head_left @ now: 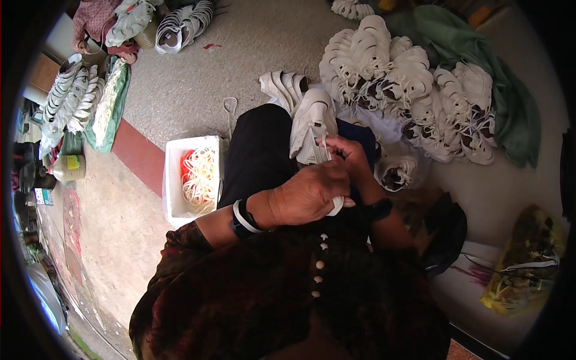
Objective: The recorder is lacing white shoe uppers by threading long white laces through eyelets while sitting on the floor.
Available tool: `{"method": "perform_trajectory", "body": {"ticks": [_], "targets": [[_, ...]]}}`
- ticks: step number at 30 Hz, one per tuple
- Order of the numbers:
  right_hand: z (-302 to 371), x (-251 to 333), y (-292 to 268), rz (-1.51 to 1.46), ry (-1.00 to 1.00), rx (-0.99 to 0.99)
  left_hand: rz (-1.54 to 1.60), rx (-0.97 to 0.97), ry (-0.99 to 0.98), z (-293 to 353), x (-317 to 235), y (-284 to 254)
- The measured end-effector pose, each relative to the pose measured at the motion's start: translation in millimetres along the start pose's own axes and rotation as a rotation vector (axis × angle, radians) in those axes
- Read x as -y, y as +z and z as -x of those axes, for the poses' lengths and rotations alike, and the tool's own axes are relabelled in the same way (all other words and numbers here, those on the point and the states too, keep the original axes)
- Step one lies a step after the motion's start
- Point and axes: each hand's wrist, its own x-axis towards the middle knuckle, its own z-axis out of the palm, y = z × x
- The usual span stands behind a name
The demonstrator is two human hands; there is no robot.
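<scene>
A white shoe upper (313, 111) with perforations lies over my lap, toe pointing away from me. My right hand (351, 155) is closed, its thumb and forefinger pinching a white shoelace (324, 143) at the lacing opening. Crossing in front of it, my left hand (315, 191) is closed, back of the hand up. A short white strip (337, 206) sticks out below that fist; whether it is lace or part of the upper I cannot tell. Just beyond the shoe on my lap, more white uppers (283, 89) lie fanned together.
Left of my dark-trousered leg stands a white box (170, 180) of loose shoelaces (201, 180). A large heap of white uppers (414, 90) lies at far right beside green cloth (510, 102). A yellow bag (525, 264) sits at right. Another person (96, 24) is at far left.
</scene>
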Motion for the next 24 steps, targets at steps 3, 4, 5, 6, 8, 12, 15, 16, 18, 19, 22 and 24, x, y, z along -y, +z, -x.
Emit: {"method": "perform_trajectory", "body": {"ticks": [3,4,5,6,8,12,15,16,18,19,22,24], "targets": [[1,19,16,-0.066,-0.137,-0.234,-0.019,-0.013,0.088,-2,-1,-2],[1,22,14,0.097,-0.325,-0.126,0.007,0.031,0.079,-1,-4,-5],[2,24,12,0.257,-0.512,-0.015,0.03,0.075,0.068,0,-8,-9],[5,25,4,0.252,-0.511,-0.015,0.151,0.078,0.021,3,-13,-20],[17,20,-29,0.275,-0.159,-0.167,0.465,-0.116,-0.062,23,-13,-49],[56,-26,-79,-0.26,-0.026,-0.6,0.947,-0.723,-0.057,95,15,-122],[90,-57,-104,-0.685,0.078,-0.87,1.207,-1.081,0.013,220,78,-150],[100,-58,-109,-0.69,0.076,-0.875,1.231,-1.136,-0.082,270,97,-148],[112,-60,-113,-0.342,0.664,-0.68,1.129,-1.594,-0.717,353,128,-131],[110,-61,-110,-0.352,0.664,-0.667,1.037,-1.653,-0.814,387,141,-116],[125,-63,-118,1.053,0.587,-0.161,0.522,-0.796,-1.67,311,130,-105],[86,-26,-99,0.891,0.518,-0.177,-0.229,-0.264,-1.532,264,126,-106]]}}
